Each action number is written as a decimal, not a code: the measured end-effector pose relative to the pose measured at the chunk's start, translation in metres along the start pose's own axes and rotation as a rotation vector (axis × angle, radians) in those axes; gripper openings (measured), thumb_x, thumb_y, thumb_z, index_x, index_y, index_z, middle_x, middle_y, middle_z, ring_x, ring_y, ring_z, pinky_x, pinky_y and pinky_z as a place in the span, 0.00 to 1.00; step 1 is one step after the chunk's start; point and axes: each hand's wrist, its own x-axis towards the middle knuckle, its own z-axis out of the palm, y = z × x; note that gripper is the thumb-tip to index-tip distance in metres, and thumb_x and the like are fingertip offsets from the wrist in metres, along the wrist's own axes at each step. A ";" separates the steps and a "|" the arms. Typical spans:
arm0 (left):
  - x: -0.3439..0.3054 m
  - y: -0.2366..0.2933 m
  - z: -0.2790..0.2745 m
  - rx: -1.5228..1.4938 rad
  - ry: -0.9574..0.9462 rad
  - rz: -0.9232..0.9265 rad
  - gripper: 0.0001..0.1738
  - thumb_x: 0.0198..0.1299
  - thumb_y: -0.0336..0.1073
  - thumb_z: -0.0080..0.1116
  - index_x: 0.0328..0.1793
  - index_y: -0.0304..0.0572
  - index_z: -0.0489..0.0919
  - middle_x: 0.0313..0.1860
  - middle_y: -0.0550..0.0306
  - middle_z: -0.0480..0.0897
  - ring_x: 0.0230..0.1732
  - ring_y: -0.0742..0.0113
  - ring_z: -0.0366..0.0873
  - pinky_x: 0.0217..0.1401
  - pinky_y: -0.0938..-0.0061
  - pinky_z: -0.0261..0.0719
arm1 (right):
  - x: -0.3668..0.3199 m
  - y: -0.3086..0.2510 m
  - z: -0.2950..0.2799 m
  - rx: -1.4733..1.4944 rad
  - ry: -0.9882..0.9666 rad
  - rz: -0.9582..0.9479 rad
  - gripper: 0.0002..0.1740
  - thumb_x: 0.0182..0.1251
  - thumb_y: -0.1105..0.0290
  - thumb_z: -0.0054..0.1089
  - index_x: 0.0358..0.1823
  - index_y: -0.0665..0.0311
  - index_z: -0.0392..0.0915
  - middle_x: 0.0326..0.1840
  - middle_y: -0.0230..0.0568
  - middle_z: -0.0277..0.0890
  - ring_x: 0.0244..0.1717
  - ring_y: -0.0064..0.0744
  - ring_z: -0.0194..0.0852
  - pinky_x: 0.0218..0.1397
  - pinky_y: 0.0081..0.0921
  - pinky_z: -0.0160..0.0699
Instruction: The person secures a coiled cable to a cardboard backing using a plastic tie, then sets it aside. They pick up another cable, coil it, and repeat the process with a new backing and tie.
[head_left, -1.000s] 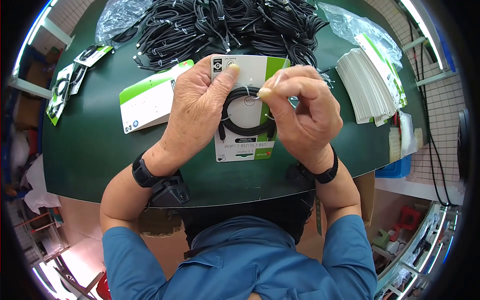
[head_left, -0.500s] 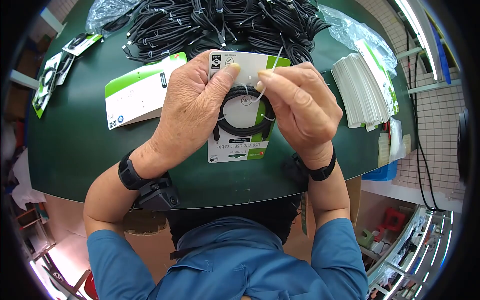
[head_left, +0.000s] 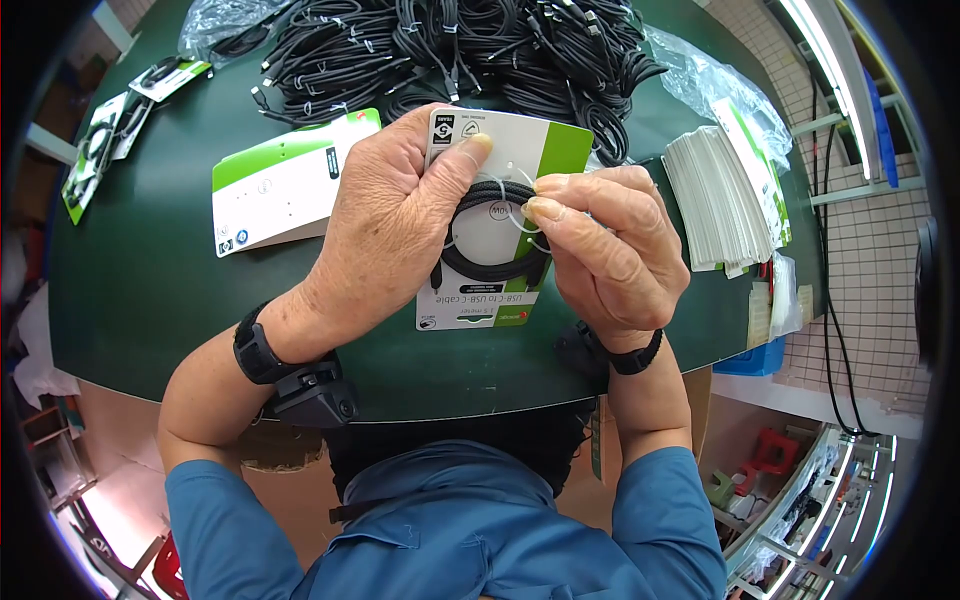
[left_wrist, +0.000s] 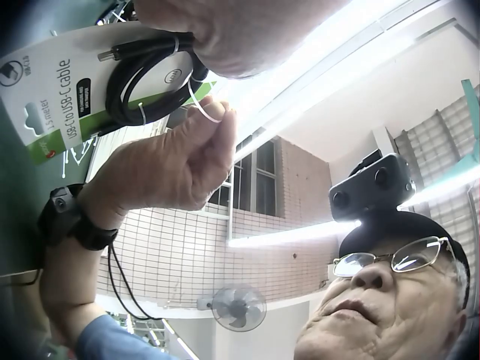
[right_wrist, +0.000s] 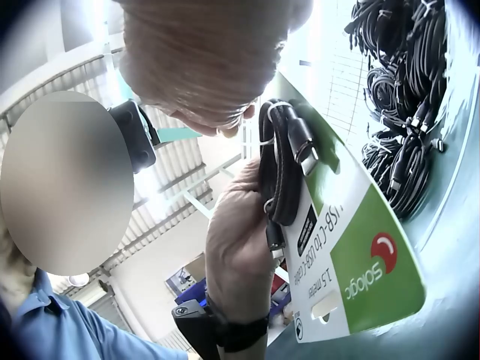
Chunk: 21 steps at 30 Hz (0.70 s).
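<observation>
In the head view my left hand (head_left: 390, 205) grips a white-and-green cable packaging card (head_left: 522, 145), its thumb pressed on the front. A coiled black USB-C cable (head_left: 487, 272) lies against the card, held to it by thin ties at its sides. At the top of the coil my right hand (head_left: 620, 250) pinches a thin white plastic tie (left_wrist: 196, 99) between thumb and fingertips. The tie bows out in a loop from the coil, as the left wrist view shows. Both cable plugs hang beside the printed lower part in the right wrist view.
A large heap of bundled black cables (head_left: 450, 45) covers the far side of the green table (head_left: 180, 320). Loose cards (head_left: 275, 190) lie at left, a thick card stack (head_left: 715, 195) at right. Carded cables (head_left: 95, 150) sit far left. Clear plastic bags (head_left: 700, 75) lie behind.
The tie's straight tail stood up past my right fingers half a second ago; now it curves in a loop. My right fingertips have shifted slightly right and down. My left hand keeps holding the card.
</observation>
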 end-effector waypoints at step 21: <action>-0.005 0.004 0.003 0.105 -0.015 0.102 0.11 0.79 0.33 0.57 0.54 0.31 0.83 0.36 0.57 0.88 0.36 0.79 0.81 0.39 0.78 0.81 | 0.000 0.010 0.008 0.007 0.023 0.054 0.18 0.49 0.83 0.77 0.44 0.63 0.89 0.43 0.41 0.89 0.36 0.36 0.84 0.34 0.26 0.84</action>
